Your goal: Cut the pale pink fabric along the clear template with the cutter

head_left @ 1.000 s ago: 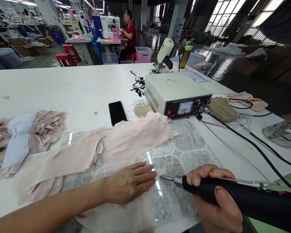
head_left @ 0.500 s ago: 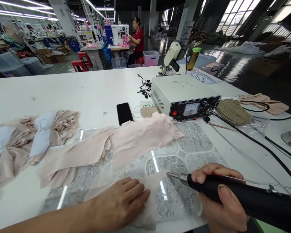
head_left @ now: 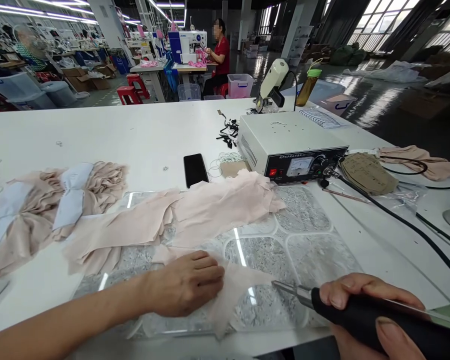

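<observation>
A sheer pale-pink piece of fabric (head_left: 240, 285) lies in the lower middle of the frame, between the person's two hands. The left hand (head_left: 185, 285) rests on it with fingers curled; the fingertips are hidden, so I cannot tell whether that grip is pinching the cloth or only pressing it. Its weight there probably keeps the thin piece from sliding. The right hand's grip is wrapped around a tool with a thick black handle and a slim metal tip (head_left: 356, 316), held low and slanted, perhaps for fine control, its tip at the fabric's right-hand corner.

Underneath is a glossy grey stone-patterned sheet (head_left: 318, 257), likely chosen as a smooth, firm backing. Across it, at centre, spreads a loose heap of pale-pink fabric pieces (head_left: 225, 207); at left sit gathered beige bundles with white bands (head_left: 73, 192), presumably banded to stay together.

The white bench (head_left: 135, 132) also carries a black phone (head_left: 195, 170) and a pale metal box with a dial (head_left: 294, 145), whose black cable (head_left: 375, 201) leaves at the right edge.

Beyond, in a large workroom, someone in red (head_left: 220, 52) sits at a blue-and-white sewing machine (head_left: 187, 45); tall windows (head_left: 382, 22) light the upper right.
</observation>
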